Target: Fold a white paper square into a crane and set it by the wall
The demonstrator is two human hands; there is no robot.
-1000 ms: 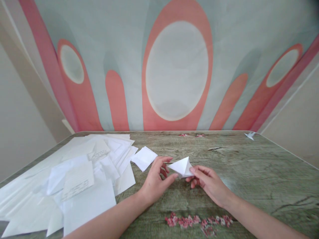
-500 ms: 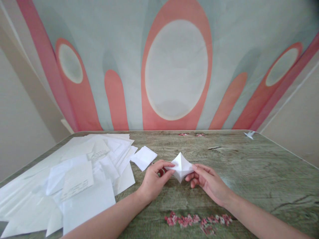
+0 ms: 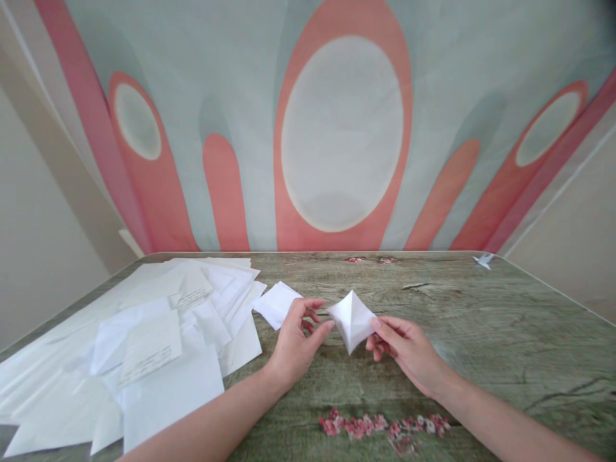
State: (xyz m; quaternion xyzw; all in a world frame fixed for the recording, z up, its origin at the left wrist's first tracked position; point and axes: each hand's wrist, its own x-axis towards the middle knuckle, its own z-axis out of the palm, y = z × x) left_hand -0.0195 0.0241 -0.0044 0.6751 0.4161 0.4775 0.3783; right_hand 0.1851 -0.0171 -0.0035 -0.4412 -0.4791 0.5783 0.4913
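On the table (image 3: 481, 321), we observe the paper (image 3: 352, 322) with its long axis running away from us, its right corner pinched by the right hand (image 3: 409, 353), the left hand's (image 3: 298, 343) parted fingertips beside its left corner.

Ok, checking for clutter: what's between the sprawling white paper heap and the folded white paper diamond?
Head view: a small white square paper stack, then the left hand.

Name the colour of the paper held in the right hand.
The folded paper is white, seen best in the head view.

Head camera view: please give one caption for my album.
Right hand holds a folded white paper diamond, left hand open beside it.
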